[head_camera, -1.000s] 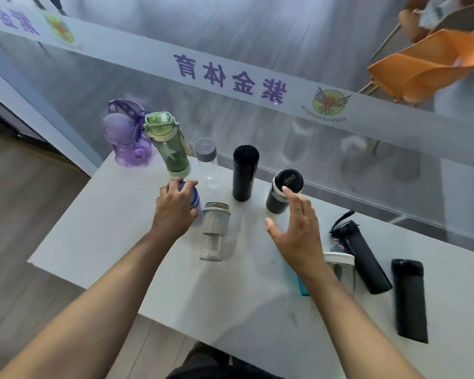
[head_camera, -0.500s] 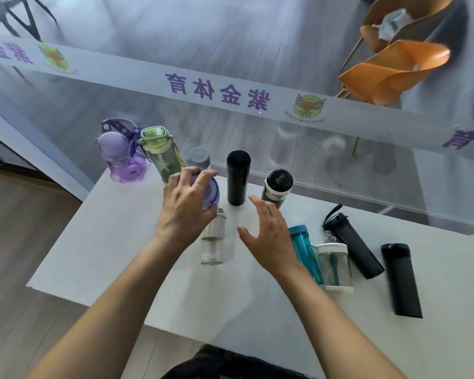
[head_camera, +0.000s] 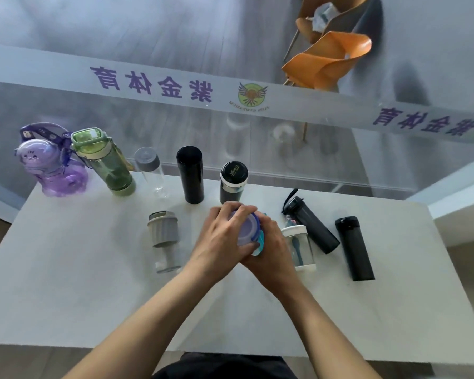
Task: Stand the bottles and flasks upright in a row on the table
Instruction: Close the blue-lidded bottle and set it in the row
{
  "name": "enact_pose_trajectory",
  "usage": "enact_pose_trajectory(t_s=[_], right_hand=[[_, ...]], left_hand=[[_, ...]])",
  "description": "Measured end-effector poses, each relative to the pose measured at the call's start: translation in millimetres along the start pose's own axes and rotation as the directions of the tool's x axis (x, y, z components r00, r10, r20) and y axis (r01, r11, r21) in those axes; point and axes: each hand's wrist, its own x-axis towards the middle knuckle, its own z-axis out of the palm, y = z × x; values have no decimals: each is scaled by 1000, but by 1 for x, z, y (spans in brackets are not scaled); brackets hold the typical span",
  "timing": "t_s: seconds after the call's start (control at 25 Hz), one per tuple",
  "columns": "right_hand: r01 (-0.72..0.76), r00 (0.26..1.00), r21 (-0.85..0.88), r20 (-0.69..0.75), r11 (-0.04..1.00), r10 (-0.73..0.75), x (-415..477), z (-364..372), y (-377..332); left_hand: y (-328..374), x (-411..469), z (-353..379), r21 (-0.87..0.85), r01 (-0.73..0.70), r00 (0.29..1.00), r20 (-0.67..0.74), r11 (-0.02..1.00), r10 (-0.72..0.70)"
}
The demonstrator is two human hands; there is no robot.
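My left hand (head_camera: 222, 239) grips a clear bottle with a blue lid (head_camera: 246, 228) from the top, holding it over the table's middle. My right hand (head_camera: 272, 253) curls against the same bottle from the right. A teal bottle (head_camera: 261, 243) lies mostly hidden under both hands. Upright along the far edge stand a purple bottle (head_camera: 54, 173), a green bottle (head_camera: 106, 162), a clear grey-capped bottle (head_camera: 151, 172), a black flask (head_camera: 191, 175) and a white-ringed black flask (head_camera: 232, 183).
Lying on the white table (head_camera: 80, 283): a grey-lidded clear bottle (head_camera: 163, 239), a white-lidded clear bottle (head_camera: 301, 248), a black sports bottle (head_camera: 314, 227) and a black flask (head_camera: 355, 248). A glass wall runs behind the far edge, with orange chairs (head_camera: 326, 58) beyond.
My left hand lifted the blue-lidded bottle from beside the green bottle and carried it right. My right hand moved in and closed against it.
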Motion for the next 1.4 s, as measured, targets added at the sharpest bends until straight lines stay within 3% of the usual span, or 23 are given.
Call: enact_pose_trajectory(t_s=[0.16, 0.28, 0.36, 0.48, 0.6, 0.68, 0.8, 0.92, 1.16, 1.4], right_hand=[[-79, 995, 68, -59, 995, 83, -7, -16, 25], [-97, 987, 107, -118, 989, 110, -3, -29, 36], [-101, 985, 129, -126, 986, 118, 6, -35, 43], [-112, 984, 154, -118, 982, 131, 29, -41, 53], [-121, 981, 182, -127, 976, 145, 58, -46, 58], [-124, 982, 200, -114, 972, 149, 79, -47, 61], [-129, 983, 170, -106, 977, 148, 109, -48, 66], [-158, 981, 124, -97, 980, 171, 131, -44, 79], [-254, 967, 132, 15, 958, 255, 156, -33, 101], [-260, 965, 156, 74, 953, 251, 160, -29, 109]], left_hand=[[-8, 6, 16, -53, 13, 1000, 5, 999, -13], [-63, 4, 23, 111, 221, 972, -104, 969, -210], [-112, 0, 25, 255, 465, 885, -142, 847, -443], [-157, -11, 27, 281, 739, 663, -146, 612, -734], [-178, -14, 31, 267, 814, 568, -187, 515, -801], [-190, -12, 27, 171, 873, 486, -240, 456, -840], [-195, -9, 30, 58, 923, 385, -188, 381, -904], [-181, -4, 41, 47, 912, 410, -156, 408, -899], [-126, -5, 69, -56, 774, 617, -153, 630, -772], [-79, -1, 93, -190, 608, 731, -245, 771, -637]])
